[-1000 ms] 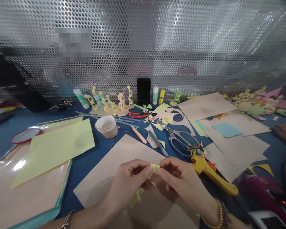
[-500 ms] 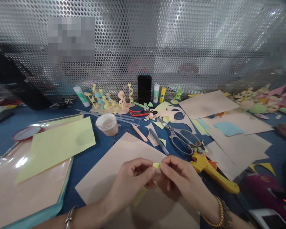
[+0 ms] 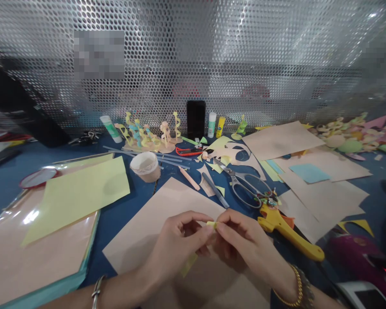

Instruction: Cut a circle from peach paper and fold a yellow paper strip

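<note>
Your left hand [image 3: 176,244] and right hand [image 3: 244,244] grasp a pale yellow paper strip [image 3: 211,224] between the fingertips; hold this pinch firm and even, above the tan card sheet [image 3: 148,223] at 6 o'clock.

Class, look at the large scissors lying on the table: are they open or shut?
Shut: the blades of the scissors lie together in one narrow point, with no gap between them.

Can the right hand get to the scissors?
Probably yes. The scissors lie just ahead of the right hand, and nothing stands between them. But that hand is pinching a yellow paper strip, so it would likely need to let go first.
</note>
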A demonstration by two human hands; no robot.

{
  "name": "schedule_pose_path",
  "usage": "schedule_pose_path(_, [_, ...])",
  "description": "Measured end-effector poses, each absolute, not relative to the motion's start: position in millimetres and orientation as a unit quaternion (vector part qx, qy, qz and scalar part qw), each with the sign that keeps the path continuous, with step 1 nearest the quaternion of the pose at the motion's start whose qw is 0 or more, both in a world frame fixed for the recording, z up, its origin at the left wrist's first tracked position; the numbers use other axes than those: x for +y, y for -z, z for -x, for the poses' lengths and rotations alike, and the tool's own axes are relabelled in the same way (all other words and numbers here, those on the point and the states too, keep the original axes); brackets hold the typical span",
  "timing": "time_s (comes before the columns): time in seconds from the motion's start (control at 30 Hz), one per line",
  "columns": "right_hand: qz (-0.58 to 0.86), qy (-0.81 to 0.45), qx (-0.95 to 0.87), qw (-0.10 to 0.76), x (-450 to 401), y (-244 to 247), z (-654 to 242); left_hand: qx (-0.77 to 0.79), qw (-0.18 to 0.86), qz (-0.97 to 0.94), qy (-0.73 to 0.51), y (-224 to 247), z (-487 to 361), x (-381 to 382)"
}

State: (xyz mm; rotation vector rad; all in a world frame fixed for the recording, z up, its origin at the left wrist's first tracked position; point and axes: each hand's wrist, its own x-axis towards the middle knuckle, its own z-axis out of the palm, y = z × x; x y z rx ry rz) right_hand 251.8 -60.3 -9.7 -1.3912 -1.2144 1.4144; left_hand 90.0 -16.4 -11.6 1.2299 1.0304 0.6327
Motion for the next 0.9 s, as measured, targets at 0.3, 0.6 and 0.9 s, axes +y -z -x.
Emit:
schedule_pose_path(0.3, [0.555, -0.539, -0.508, 0.378, -61.8, 10.5, -252.1, 0.447, 0.662, -0.531, -0.283, 13.8, -89.1, -19.4])
schedule_pose_path(0.6, [0.555, -0.552, -0.484, 0.391, -62.3, 8.2, -250.6, 0.449, 0.662, -0.527, -0.285, 13.2, -90.2, -18.9])
schedule_pose_path(0.9, [0.580, -0.518, -0.508, 0.370, -59.7, 8.5, -252.4, 0.446, 0.658, -0.540, -0.276, 11.8, -89.3, -17.9])
